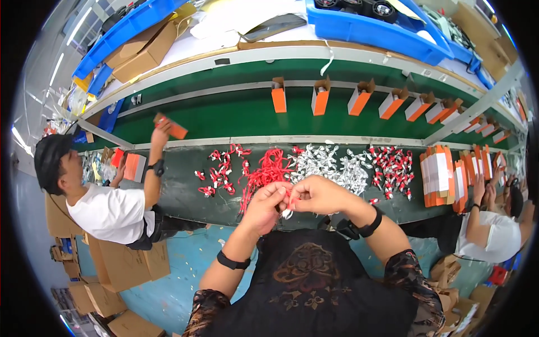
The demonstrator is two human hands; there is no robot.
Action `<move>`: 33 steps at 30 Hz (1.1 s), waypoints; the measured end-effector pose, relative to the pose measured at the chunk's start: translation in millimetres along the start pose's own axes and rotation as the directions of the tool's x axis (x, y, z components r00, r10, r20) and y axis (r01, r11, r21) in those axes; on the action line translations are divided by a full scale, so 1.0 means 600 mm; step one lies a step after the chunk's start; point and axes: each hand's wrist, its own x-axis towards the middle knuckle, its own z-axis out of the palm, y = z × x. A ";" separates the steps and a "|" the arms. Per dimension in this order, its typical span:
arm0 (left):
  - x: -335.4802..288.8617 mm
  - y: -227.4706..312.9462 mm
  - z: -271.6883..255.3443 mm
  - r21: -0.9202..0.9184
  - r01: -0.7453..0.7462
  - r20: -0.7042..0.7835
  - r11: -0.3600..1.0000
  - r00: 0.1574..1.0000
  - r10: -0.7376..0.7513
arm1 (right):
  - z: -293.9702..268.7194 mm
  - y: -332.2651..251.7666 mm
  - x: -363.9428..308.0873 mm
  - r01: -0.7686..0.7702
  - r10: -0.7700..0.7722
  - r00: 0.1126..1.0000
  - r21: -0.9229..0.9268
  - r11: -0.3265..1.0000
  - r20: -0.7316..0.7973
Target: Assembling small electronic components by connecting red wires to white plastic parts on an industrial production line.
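My left hand (pixel 265 208) and my right hand (pixel 321 195) meet fingertip to fingertip just above the bench's near edge. Both pinch a thin red cord; a small white piece (pixel 287 214) hangs below the fingers. How the two are joined is hidden by my fingers. Right beyond my hands lies a tangled heap of red cords (pixel 270 165). Beside it spreads a pile of small white-and-clear pieces (pixel 328 165). Red-and-white pieces lie in a group (pixel 391 168) farther right, and more red pieces (pixel 220 173) are scattered at left.
A green conveyor belt (pixel 224 112) behind the bench carries open orange-and-white boxes (pixel 360 100). Flat orange cartons (pixel 438 177) stand stacked at right. At left a co-worker (pixel 106 213) holds an orange box (pixel 175 129) over the belt; another person (pixel 488 230) works at right. Blue trays (pixel 370 31) sit on the shelf above.
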 end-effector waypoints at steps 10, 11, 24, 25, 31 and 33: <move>0.055 -0.003 0.005 0.087 -0.340 -0.152 0.936 0.924 0.350 | 0.025 0.023 0.103 0.102 -0.449 0.688 -0.537 0.837 -0.570; 0.065 0.009 0.002 -0.168 -0.288 -0.197 0.943 0.947 0.255 | 0.019 0.025 0.108 0.086 -0.486 0.720 -0.631 0.771 -0.496; 0.381 0.213 -0.102 0.522 -0.192 -0.269 0.831 0.888 0.374 | -0.111 0.107 0.120 0.029 -0.404 0.786 -0.626 0.779 -0.467; 0.421 0.232 -0.123 0.585 -0.199 -0.262 0.786 0.871 0.415 | -0.117 0.125 0.115 -0.012 -0.360 0.788 -0.597 0.802 -0.500; 0.601 0.265 -0.315 0.768 -0.129 -0.273 0.628 0.820 0.503 | -0.123 0.231 0.045 -0.237 -0.094 0.852 -0.540 0.808 -0.514; 0.632 0.268 -0.343 0.326 -0.269 -0.369 0.906 0.846 0.384 | -0.127 0.249 0.019 -0.284 -0.019 0.848 -0.484 0.827 -0.530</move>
